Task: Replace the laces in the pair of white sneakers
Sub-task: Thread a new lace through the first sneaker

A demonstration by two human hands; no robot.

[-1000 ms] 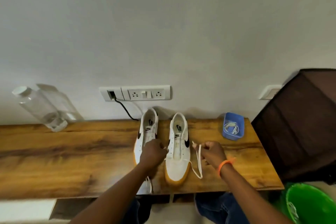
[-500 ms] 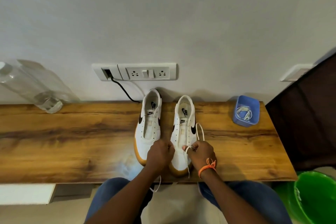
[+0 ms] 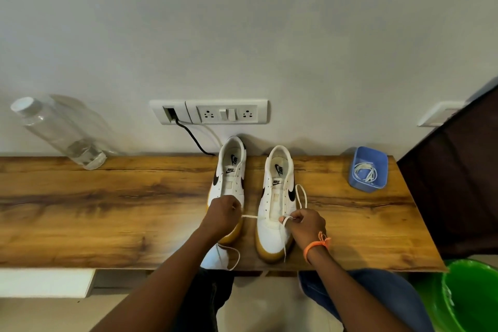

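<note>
Two white sneakers with tan soles stand side by side on the wooden table (image 3: pixel 107 210), toes toward me. The left sneaker (image 3: pixel 230 178) has no lace in its eyelets. A white lace (image 3: pixel 249 216) runs across the lowest eyelets of the right sneaker (image 3: pixel 277 197). My left hand (image 3: pixel 222 214) grips one end of it, over the left sneaker's toe. My right hand (image 3: pixel 307 225) pinches the other end at the right sneaker's side. Loose lace loops lie beside the shoe and hang over the table's front edge.
A blue tray (image 3: pixel 362 186) with more white laces sits at the back right. A clear bottle (image 3: pixel 59 133) leans at the back left. A black cable (image 3: pixel 194 140) runs from the wall socket plate (image 3: pixel 210 112). A green bucket (image 3: pixel 471 296) stands on the floor at the right, below a dark chair (image 3: pixel 458 183).
My view dipped, then rose a little. Both hands moved from beside the right sneaker to its lowest eyelets, then drew apart, pulling the lace taut to the left.
</note>
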